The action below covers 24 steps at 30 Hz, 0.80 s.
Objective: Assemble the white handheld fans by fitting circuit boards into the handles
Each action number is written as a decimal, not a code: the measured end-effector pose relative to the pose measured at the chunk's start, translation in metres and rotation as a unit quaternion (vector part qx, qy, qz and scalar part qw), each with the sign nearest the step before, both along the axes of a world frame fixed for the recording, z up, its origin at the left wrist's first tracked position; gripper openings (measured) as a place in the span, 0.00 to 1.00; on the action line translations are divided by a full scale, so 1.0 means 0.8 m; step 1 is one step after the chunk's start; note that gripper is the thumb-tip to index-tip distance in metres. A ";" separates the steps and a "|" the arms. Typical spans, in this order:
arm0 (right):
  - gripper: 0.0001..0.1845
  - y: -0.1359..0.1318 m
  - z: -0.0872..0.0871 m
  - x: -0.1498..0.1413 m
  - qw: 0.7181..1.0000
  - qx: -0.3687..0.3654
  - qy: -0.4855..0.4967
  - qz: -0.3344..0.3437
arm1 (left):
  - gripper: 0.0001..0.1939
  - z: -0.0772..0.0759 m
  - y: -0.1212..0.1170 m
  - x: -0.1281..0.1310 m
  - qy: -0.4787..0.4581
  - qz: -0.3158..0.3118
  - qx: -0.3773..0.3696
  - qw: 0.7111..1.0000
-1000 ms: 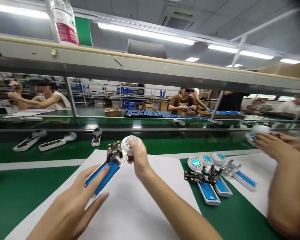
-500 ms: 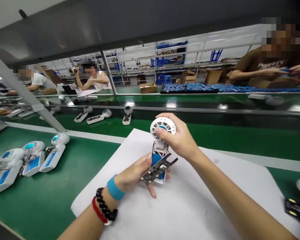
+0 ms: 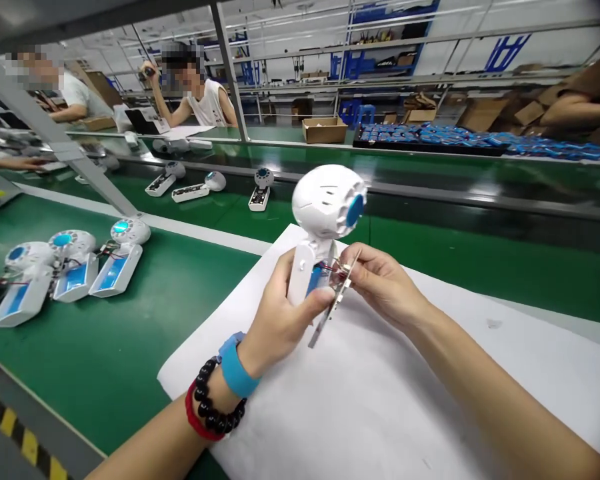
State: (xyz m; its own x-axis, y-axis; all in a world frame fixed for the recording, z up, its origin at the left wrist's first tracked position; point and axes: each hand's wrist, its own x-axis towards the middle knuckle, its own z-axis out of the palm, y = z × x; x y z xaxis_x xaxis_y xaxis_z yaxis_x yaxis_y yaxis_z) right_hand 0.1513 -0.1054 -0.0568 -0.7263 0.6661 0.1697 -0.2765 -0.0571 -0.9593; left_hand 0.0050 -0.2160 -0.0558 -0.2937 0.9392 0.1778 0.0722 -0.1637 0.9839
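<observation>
My left hand point(image 3: 287, 307) is wrapped round the white handle of a handheld fan point(image 3: 325, 200), raised over a white sheet point(image 3: 380, 400). The fan's round head points up and its blue centre faces right. Inside the handle's open side a blue battery point(image 3: 314, 280) shows, with red and dark wires running out. A thin circuit board point(image 3: 330, 310) hangs edge-on beside the handle. Its upper end is pinched by the fingers of my right hand point(image 3: 380, 280), near the wires. My left thumb lies close to the board; I cannot tell whether it touches.
Several opened fans point(image 3: 115, 260) lie on the green bench at left. More fans point(image 3: 260, 190) sit along the conveyor belt point(image 3: 410, 247) ahead. Beyond are a cardboard box point(image 3: 325, 130), a tray of blue wired parts point(image 3: 430, 140) and several co-workers. A slanted metal post point(image 3: 80, 160) rises at left.
My right hand has left the fan head and moved down to the circuit board. The fan has turned, its grille now facing right, and my left hand grips the handle from its left side. The view has shifted.
</observation>
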 end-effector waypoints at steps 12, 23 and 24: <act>0.25 0.007 0.003 0.008 0.992 0.097 -0.008 -0.076 | 0.31 0.004 -0.010 0.015 -0.087 -0.100 -0.048 0.990; 0.13 -0.033 0.051 0.014 0.859 0.457 -0.092 -0.214 | 0.24 -0.002 0.001 0.012 -0.216 -0.114 -0.093 0.965; 0.13 -0.037 0.054 0.013 0.843 0.479 -0.102 -0.223 | 0.23 -0.002 0.001 0.013 -0.222 -0.109 -0.090 0.965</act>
State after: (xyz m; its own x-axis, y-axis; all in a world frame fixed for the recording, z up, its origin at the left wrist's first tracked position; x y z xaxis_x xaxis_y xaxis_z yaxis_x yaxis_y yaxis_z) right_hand 0.1620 -0.1350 -0.0139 -0.5196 0.5083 0.6868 0.1098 0.8368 -0.5363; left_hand 0.0152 -0.2150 -0.0571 -0.0961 0.9911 -0.0922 -0.3801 0.0490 0.9236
